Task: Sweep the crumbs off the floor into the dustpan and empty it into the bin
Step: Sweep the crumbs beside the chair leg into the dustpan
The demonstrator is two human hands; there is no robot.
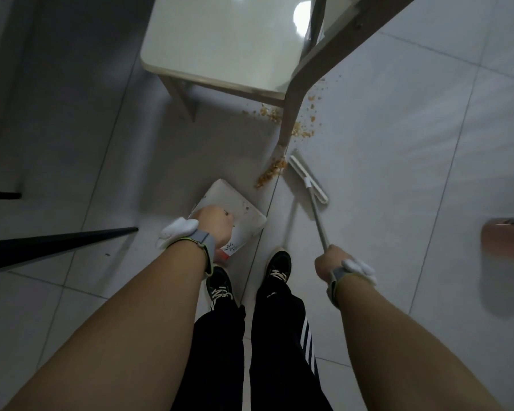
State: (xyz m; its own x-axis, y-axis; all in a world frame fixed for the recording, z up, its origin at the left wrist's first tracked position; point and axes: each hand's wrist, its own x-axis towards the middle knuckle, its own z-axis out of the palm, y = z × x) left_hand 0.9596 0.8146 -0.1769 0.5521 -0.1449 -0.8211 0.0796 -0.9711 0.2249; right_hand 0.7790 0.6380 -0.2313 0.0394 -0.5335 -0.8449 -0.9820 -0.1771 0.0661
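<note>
Crumbs (pixel 272 172) beside the chair leg (pixel 290 120) may scatter past the dustpan (pixel 235 210); left hand (pixel 215 223) grips it, right hand (pixel 328 264) grips the broom (pixel 309 180).

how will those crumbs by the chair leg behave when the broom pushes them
The crumbs look like small, loose, light flakes, so they will probably slide easily on the smooth tile floor. Some may scatter sideways past the broom head, as the strays around the chair leg suggest.

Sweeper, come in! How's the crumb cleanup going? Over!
Left hand grips dustpan, right hand grips broom. Crumbs still on floor, none scooped. Chair leg stands in the crumbs.
</note>
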